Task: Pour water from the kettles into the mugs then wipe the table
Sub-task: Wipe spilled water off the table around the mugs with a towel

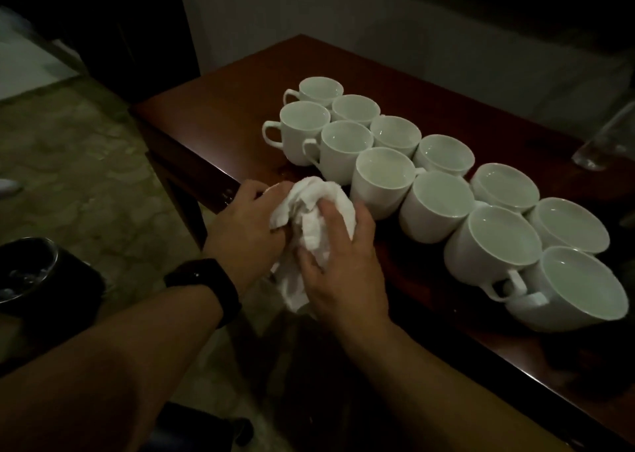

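Several white mugs [381, 182] stand in two rows running diagonally across the dark red-brown wooden table [220, 115]. At the table's near edge, a crumpled white cloth [309, 225] is bunched between both hands. My left hand [251, 231], with a black watch at the wrist, grips the cloth's left side. My right hand [340, 262] presses on it from the right, fingers curled over the fabric. The cloth sits just in front of the nearest mugs, and part of it hangs below my hands.
A clear glass vessel [594, 149] stands at the table's far right. A dark container with a glassy rim [27, 269] is at lower left, beside the table. Patterned floor [86, 176] lies to the left. A pale wall runs behind the table.
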`<state>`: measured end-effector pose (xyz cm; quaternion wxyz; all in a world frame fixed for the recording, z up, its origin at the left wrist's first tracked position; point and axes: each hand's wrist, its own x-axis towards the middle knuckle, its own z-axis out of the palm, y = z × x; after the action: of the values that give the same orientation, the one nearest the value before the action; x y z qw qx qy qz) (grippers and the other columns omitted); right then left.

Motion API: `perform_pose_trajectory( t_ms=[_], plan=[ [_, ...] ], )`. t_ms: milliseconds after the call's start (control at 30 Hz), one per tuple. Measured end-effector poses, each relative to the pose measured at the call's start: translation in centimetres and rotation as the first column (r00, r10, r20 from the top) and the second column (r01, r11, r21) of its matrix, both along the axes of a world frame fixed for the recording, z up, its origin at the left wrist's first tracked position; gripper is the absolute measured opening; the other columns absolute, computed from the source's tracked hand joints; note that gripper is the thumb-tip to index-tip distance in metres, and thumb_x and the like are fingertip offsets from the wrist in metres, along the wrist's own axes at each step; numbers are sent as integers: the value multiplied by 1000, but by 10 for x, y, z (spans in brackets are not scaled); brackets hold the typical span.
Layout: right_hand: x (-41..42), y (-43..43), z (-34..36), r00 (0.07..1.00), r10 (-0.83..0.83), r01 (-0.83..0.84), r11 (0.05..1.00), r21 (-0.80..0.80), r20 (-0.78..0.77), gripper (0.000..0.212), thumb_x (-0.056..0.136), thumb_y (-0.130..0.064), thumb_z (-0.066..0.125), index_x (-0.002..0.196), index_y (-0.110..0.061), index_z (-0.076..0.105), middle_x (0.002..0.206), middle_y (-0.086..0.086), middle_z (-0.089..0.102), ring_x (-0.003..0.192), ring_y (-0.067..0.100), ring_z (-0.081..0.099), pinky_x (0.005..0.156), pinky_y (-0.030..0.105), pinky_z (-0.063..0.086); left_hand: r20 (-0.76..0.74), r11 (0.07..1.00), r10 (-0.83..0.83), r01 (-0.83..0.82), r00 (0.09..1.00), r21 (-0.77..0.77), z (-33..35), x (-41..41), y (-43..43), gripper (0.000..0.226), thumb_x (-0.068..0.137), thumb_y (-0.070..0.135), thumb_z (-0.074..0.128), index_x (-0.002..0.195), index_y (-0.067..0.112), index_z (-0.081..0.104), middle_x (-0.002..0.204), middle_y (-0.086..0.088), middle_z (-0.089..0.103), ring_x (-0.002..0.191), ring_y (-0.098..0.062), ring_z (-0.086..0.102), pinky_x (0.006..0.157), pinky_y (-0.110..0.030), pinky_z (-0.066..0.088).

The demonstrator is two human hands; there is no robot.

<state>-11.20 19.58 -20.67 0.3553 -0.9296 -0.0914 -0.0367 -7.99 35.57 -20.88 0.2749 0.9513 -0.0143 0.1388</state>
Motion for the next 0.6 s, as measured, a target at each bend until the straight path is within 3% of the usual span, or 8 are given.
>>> perform_pose_trajectory(
  t_ms=[100, 167, 233, 333, 433, 500, 600],
  plan=[
    [14, 4, -4, 999, -24, 33, 952, -304, 34, 74, 98, -67, 35, 155, -42, -4, 165, 7, 13, 136, 31, 40, 105, 44, 42, -5, 989, -7, 8, 1000, 145, -8, 1, 9, 54, 99, 31, 58, 151, 22, 47, 139, -15, 51, 108, -34, 61, 81, -41, 56],
    [25, 5, -2, 998, -65, 69, 924, -376, 23, 80, 94, -73, 29, 157, -33, 1, 157, 10, 34, 128, 30, 45, 101, 45, 41, 35, 960, -13, 3, 999, 279, -7, -1, 13, 56, 101, 34, 50, 154, 18, 43, 146, -22, 48, 124, -45, 55, 96, -56, 54],
    [34, 4, 0, 995, -96, 77, 917, -391, -29, 92, 86, -81, 23, 159, -27, 7, 149, 9, 47, 125, 28, 48, 101, 44, 41, 58, 933, -100, 73, 993, 352, -4, -4, 16, 58, 100, 40, 40, 153, 15, 44, 150, -22, 49, 135, -46, 49, 103, -61, 49],
    [42, 4, 6, 987, -95, 43, 934, -354, -130, 109, 72, -89, 13, 159, -25, 12, 150, 5, 49, 128, 26, 48, 104, 44, 40, -90, 946, -165, 184, 982, 268, 0, -3, 25, 70, 97, 54, 25, 158, 21, 36, 162, -10, 38, 150, -34, 34, 116, -60, 37],
    [51, 8, 10, 978, -89, 37, 963, -268, -187, 107, 72, -90, 15, 158, -27, 22, 150, 2, 49, 130, 24, 48, 107, 43, 40, -245, 977, -125, 163, 961, 140, 4, 11, 33, 87, 86, 70, 13, 161, 27, 26, 167, 1, 28, 153, -21, 25, 122, -52, 29],
    [57, 8, 12, 977, -96, 58, 979, -194, -191, 100, 74, -86, 14, 154, -29, 33, 145, -1, 54, 127, 22, 51, 108, 42, 43, -298, 987, -111, 141, 948, 83, 7, 20, 31, 90, 83, 74, 16, 160, 29, 29, 165, 6, 31, 151, -18, 27, 122, -49, 29],
    [57, 7, 12, 977, -44, 15, 990, -140, -209, 85, 84, -77, 16, 150, -30, 40, 140, -2, 57, 124, 21, 54, 108, 42, 43, -342, 995, -93, 99, 935, 0, 12, 28, 30, 76, 86, 66, 33, 151, 29, 41, 156, 10, 40, 143, -17, 33, 118, -42, 32]
  ],
)
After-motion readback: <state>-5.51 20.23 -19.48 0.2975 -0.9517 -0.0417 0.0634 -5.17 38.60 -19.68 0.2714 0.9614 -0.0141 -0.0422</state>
